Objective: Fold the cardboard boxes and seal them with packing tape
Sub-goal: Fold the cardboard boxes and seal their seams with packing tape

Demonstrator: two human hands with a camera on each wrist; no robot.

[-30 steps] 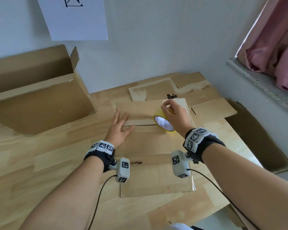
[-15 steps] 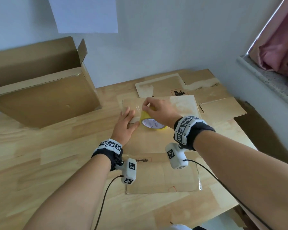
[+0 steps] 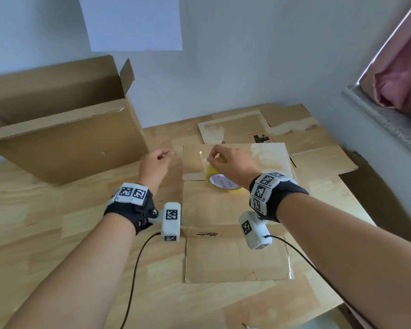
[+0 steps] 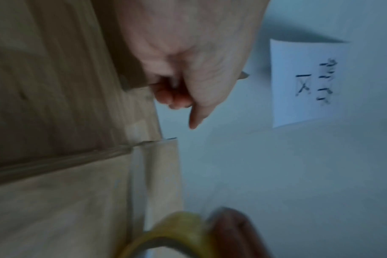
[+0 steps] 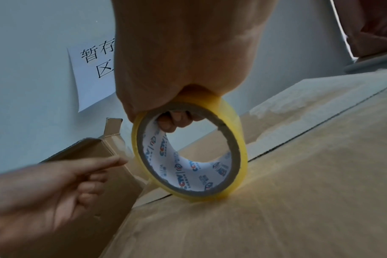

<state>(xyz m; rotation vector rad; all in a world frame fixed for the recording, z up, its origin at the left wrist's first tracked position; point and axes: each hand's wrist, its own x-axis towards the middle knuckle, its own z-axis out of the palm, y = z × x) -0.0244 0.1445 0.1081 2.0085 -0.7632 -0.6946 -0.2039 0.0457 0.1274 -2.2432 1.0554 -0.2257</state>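
Left hand (image 3: 156, 162) came off the flattened box (image 3: 233, 205), now pinching what looks like the tape's free end at 9 o'clock of the roll. Right hand (image 3: 228, 162) grips the tape roll (image 3: 222, 182) upright on the box, worktop centre. Film is thin, sticky, clingy: hold by the core, keep it taut.

The tape roll (image 3: 220, 180) stands on the flattened box (image 3: 226, 210), with the open box (image 3: 64, 138) to its left.

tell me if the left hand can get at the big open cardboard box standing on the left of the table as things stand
Probably yes. The left hand hovers just right of the big open brown cardboard box, with only bare wooden table between them. The right hand holds the yellow tape roll farther right.
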